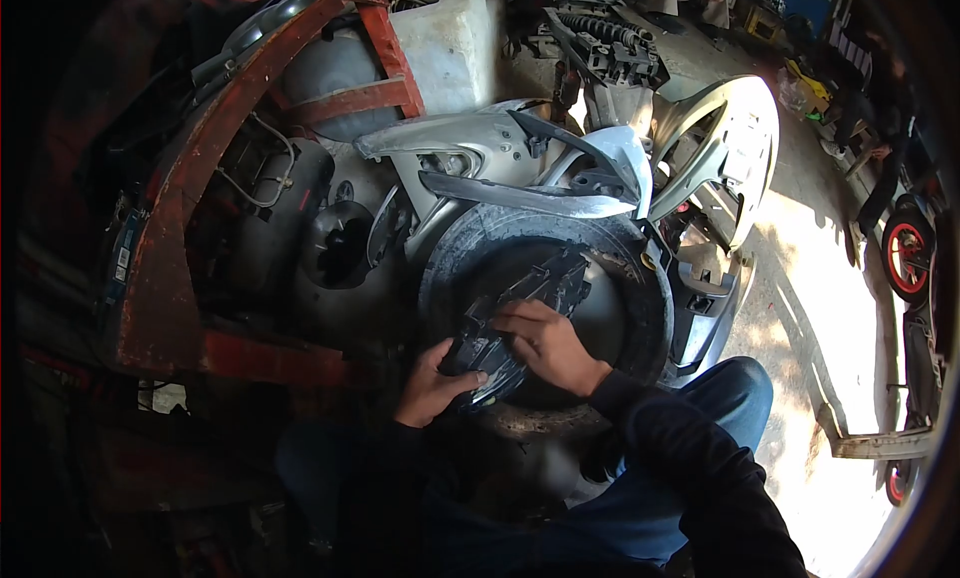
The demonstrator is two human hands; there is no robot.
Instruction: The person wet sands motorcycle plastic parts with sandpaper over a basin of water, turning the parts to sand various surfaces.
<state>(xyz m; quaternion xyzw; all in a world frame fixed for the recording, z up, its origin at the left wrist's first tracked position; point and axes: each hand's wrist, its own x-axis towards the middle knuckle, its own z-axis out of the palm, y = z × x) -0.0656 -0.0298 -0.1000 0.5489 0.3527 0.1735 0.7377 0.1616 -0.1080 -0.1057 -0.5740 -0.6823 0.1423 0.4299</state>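
A long black plastic part (500,363), ribbed and apparently wet, is tilted over a round basin that looks made from an old tyre (455,240). My left hand (438,386) grips its near left end, thumb on top. Bent over the part's upper face is my right hand (545,346), fingers closed together against it; anything small under the fingertips is hidden. Grey liquid (605,303) shows inside the basin. Across its far rim lie a grey-and-black fairing strip (530,193) and a silver motorcycle body panel (410,143).
A rusty red metal frame (165,248) stands on the left, around a dark cylinder (285,193). Pale fairing panels (745,158) lean at the right. Beyond them is sunlit floor (800,268), with a red-rimmed wheel (907,253) at the far right.
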